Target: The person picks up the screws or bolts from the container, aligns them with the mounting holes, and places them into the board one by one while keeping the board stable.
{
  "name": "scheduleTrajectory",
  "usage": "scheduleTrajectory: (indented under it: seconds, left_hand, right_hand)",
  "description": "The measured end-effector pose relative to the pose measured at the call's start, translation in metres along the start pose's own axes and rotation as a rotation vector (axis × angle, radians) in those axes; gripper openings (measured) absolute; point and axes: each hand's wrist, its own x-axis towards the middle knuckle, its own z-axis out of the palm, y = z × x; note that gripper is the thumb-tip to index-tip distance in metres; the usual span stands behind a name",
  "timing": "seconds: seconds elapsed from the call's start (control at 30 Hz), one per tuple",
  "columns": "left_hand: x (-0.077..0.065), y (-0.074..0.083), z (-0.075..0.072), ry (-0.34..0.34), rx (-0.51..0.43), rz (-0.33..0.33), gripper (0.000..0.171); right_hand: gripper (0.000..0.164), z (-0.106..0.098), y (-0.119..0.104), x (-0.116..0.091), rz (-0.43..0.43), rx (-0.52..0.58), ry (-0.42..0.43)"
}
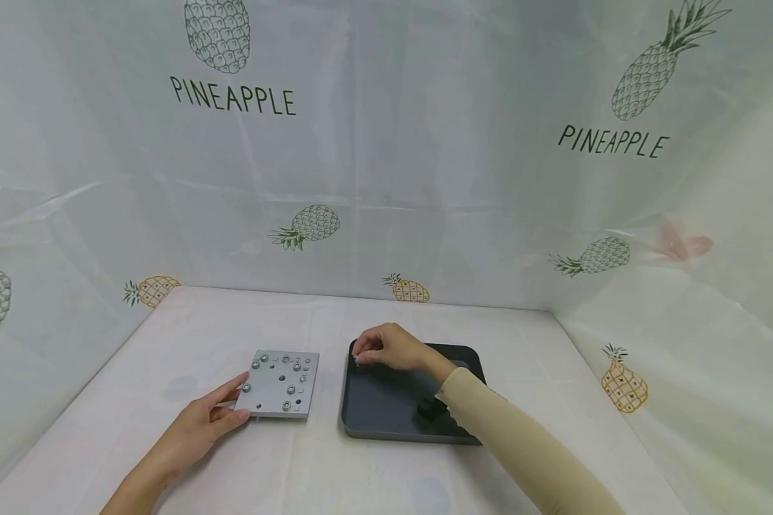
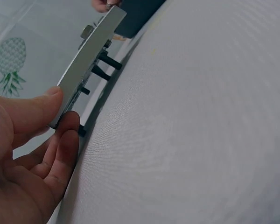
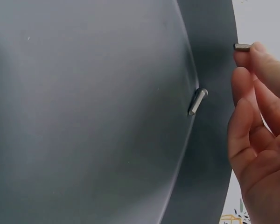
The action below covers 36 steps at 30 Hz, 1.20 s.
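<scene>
My left hand [image 1: 196, 429] grips the left edge of a flat silver metal plate [image 1: 270, 392], thumb over its face and fingers beneath. Several round screw heads and holes dot the plate's upper face. From its underside, dark screw shanks [image 2: 111, 61] stick out toward the table in the left wrist view. Over the far left corner of a dark grey tray [image 1: 380, 400], my right hand [image 1: 393, 347] pinches a small metal screw [image 3: 241, 47] between thumb and forefinger. A second screw [image 3: 197, 102] lies in the tray against its sloping wall.
A small black object [image 1: 431, 408] sits in the tray near my right forearm, and the sleeve [image 1: 515, 429] partly hides the tray's right side. White cloth covers the table [image 1: 232, 322]. A pineapple-print curtain [image 1: 425, 143] hangs behind and along the sides.
</scene>
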Motion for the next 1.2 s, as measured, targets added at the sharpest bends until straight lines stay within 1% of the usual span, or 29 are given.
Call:
scheduleTrajectory:
  seconds: [0.23, 0.43, 0.57, 0.87, 1.03, 1.2]
  left_hand:
    - [0.0, 0.0, -0.001, -0.004, -0.01, 0.013, 0.084]
    - [0.0, 0.0, -0.001, -0.001, -0.015, 0.011, 0.084]
    - [0.0, 0.0, 0.0, -0.002, -0.016, 0.007, 0.083]
    - [0.0, -0.001, -0.001, -0.001, -0.004, -0.002, 0.083]
    - [0.0, -0.002, 0.0, 0.002, -0.007, 0.005, 0.083]
    - [0.0, -0.001, 0.0, 0.0, -0.013, 0.004, 0.083]
  right_hand:
    - [0.013, 0.002, -0.006, 0.002, 0.0, 0.026, 0.007]
    - [0.011, 0.008, -0.013, 0.006, 0.005, 0.089, -0.001]
    - [0.012, 0.012, -0.02, 0.008, -0.016, 0.134, -0.015]
    - [0.011, 0.025, -0.038, 0.017, -0.058, 0.152, -0.044]
    - [0.016, 0.033, -0.044, 0.023, -0.077, 0.158, -0.054]
    - [0.012, 0.041, -0.049, 0.03, -0.086, 0.16, -0.066]
